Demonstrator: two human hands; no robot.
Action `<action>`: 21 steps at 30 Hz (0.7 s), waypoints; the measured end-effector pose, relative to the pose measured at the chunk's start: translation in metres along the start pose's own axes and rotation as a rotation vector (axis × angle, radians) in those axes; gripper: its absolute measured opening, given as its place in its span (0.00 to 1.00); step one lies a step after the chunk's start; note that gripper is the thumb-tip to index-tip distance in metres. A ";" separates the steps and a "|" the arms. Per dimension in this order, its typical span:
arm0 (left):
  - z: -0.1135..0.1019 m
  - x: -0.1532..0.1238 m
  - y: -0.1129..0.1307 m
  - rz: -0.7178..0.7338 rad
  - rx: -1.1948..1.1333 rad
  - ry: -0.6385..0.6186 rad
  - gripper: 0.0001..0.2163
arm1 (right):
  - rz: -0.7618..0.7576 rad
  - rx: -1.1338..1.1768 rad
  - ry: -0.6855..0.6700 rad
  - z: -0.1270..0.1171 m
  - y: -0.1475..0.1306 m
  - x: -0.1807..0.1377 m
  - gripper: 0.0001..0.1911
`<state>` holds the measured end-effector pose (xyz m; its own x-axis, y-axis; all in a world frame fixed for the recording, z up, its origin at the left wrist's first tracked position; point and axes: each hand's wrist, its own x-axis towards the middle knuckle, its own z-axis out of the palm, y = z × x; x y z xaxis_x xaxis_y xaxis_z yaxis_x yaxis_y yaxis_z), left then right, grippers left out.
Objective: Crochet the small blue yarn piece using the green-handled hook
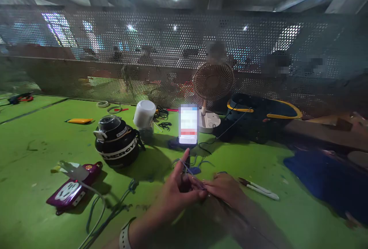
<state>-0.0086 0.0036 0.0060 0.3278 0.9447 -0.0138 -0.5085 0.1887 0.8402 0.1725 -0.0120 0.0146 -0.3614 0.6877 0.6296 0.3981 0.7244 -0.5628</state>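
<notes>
One blurred cord (188, 171), left hand (176, 189) pinching.

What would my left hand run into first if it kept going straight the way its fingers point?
Probably the lit phone with a white screen, standing upright just beyond. The left hand, pinching a thin blue cord, points straight at it, though depth is unclear.

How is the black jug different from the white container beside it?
The black jug is wider and bulkier; the white container is slimmer. The black jug has white lettering round it; the white container looks plain. The black jug stands closer to the camera, the white container farther back. Both stand upright on the green table.
</notes>
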 end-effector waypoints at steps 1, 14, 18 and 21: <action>0.001 0.000 0.000 0.009 0.017 -0.005 0.56 | 0.018 0.006 -0.037 0.001 0.000 0.001 0.13; 0.007 -0.006 0.007 0.077 0.061 0.045 0.58 | 0.260 0.160 0.089 -0.002 -0.008 0.002 0.10; 0.005 -0.004 0.005 0.071 0.099 0.072 0.58 | 0.261 0.110 0.137 0.002 -0.003 -0.001 0.08; 0.004 -0.003 0.003 0.115 0.312 0.149 0.58 | 0.192 0.025 0.100 0.003 -0.004 0.000 0.08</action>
<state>-0.0080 0.0000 0.0112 0.1515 0.9880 0.0306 -0.2606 0.0101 0.9654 0.1686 -0.0146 0.0157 -0.1951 0.8059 0.5591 0.4300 0.5826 -0.6897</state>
